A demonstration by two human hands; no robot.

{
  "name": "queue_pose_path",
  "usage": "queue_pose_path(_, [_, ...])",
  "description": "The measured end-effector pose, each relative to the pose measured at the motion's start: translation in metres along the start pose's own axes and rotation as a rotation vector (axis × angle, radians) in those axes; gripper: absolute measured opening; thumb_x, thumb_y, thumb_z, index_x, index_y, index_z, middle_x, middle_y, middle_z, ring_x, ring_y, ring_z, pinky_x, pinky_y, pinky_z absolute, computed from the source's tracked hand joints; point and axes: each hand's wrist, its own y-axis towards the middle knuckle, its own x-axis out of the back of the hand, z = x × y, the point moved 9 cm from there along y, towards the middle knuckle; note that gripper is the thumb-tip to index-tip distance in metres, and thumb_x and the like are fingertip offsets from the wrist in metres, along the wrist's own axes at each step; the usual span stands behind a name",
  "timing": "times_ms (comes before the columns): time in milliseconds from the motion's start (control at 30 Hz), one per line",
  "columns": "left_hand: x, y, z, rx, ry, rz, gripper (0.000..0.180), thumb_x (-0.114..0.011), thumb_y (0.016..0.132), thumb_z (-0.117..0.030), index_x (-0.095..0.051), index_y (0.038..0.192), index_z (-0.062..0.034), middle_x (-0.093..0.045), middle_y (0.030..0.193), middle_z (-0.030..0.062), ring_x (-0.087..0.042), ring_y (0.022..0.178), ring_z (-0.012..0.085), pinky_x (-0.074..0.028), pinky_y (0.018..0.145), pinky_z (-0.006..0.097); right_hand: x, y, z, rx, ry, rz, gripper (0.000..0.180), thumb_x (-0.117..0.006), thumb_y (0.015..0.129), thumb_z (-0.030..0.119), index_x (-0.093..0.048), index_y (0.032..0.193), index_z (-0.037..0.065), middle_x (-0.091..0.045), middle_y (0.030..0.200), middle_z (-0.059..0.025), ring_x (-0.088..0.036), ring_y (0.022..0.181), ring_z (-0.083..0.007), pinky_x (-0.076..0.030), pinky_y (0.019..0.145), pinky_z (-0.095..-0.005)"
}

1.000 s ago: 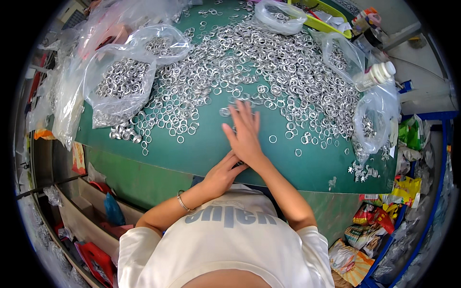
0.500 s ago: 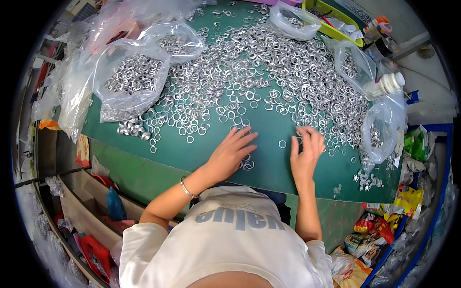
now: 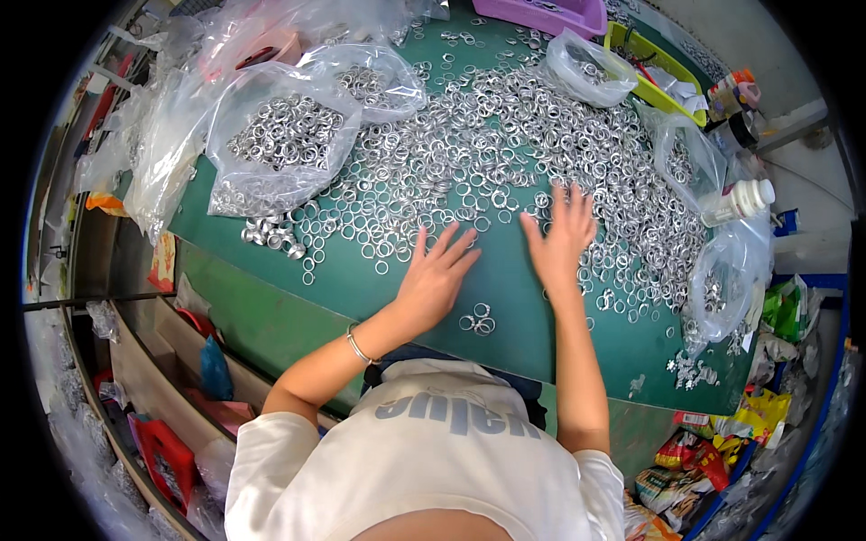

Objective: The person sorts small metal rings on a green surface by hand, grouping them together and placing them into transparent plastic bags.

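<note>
The left hand is spread at the near edge of the silvery rings heaped across the green counter; the right hand, also spread, is at their edge too, contact unclear; a small ring cluster lies near the left hand.

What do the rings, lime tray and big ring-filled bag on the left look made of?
Rings: probably polished metal, by their silvery highlights; which metal is unclear.
Tray: likely smooth rigid plastic, by its even colour and firm walls.
Bag: apparently thin plastic film, see-through and glossy.
</note>
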Motion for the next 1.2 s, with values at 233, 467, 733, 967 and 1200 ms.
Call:
queue_pose_path(233, [0.016,0.000,0.044,0.166,0.114,-0.106,0.036,-0.063,0.083,-0.006,-0.063,0.119,-0.0084,-0.043,0.143,0.0113,-0.035,0.136,0.0345,-0.021,0.106,0.067,-0.005,-0.055,0.059,0.353,0.152,0.416,0.047,-0.069,0.083,0.021,-0.055,0.125,0.006,-0.043,0.141,-0.0144,-0.031,0.137,-0.0376,-0.021,0.110,-0.0587])
queue_pose_path(467, [0.026,0.001,0.021,0.029,-0.121,-0.242,0.032,-0.069,0.080,-0.006,-0.062,0.112,-0.0048,-0.057,0.123,0.0117,-0.055,0.113,0.0309,-0.039,0.100,0.047,0.048,-0.046,0.006,0.129,0.254,0.098,0.024,-0.065,0.082,0.006,-0.065,0.105,0.002,-0.059,0.121,-0.0125,-0.050,0.120,-0.0347,-0.036,0.101,-0.0457])
queue_pose_path(733, [0.011,0.007,0.020,0.040,-0.107,-0.166,0.024,-0.070,0.076,-0.006,-0.065,0.100,-0.0088,-0.054,0.099,0.0064,-0.053,0.091,0.0244,-0.036,0.076,0.037,-0.001,-0.014,0.052,0.392,-0.023,0.198,0.031,-0.065,0.083,0.010,-0.062,0.114,0.004,-0.051,0.130,-0.0132,-0.041,0.130,-0.0344,-0.029,0.103,-0.0530])
queue_pose_path(967, [0.031,0.000,0.032,0.147,-0.064,-0.258,0.031,-0.070,0.077,-0.007,-0.063,0.106,-0.0104,-0.054,0.105,0.0055,-0.051,0.095,0.0246,-0.034,0.080,0.039,0.013,0.001,0.022,0.180,0.256,0.059,0.025,-0.065,0.083,0.008,-0.065,0.108,0.002,-0.058,0.122,-0.0118,-0.048,0.124,-0.0339,-0.030,0.103,-0.0507])
queue_pose_path(1200, [0.008,0.037,0.032,0.148,0.119,-0.116,0.042,-0.070,0.080,-0.018,-0.059,0.120,-0.0105,-0.049,0.129,0.0070,-0.045,0.115,0.0277,-0.033,0.092,0.046,-0.017,-0.030,0.076,0.434,0.011,0.306,0.033,-0.066,0.082,0.011,-0.062,0.114,0.003,-0.046,0.138,-0.0118,-0.034,0.134,-0.0336,-0.026,0.107,-0.0561])
